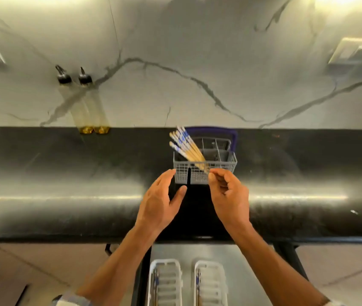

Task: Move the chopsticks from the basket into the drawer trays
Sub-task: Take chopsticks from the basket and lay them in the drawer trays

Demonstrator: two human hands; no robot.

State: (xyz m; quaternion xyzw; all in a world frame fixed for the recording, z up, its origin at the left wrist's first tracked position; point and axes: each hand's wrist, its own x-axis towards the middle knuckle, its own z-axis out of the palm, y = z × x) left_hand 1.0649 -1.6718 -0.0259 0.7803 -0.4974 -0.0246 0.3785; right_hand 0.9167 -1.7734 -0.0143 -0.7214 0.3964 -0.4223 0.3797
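Note:
A grey plastic cutlery basket (226, 165) with a blue handle stands on the dark counter. Several wooden chopsticks (184, 144) with blue-and-white tops lean out of its left compartment. My left hand (160, 202) hovers open just left of the basket's front, fingers straight. My right hand (228, 193) is at the basket's front right, its fingers loosely curled near the chopsticks' lower ends; I cannot see it holding anything. Below the counter an open drawer holds two white trays (176, 265) (222, 267), each with chopsticks lying along its left side.
Two tall oil bottles (87, 107) with black spouts stand at the back left against the marble wall. The dark counter (65, 173) runs left and right. Wall sockets sit at far left and far right.

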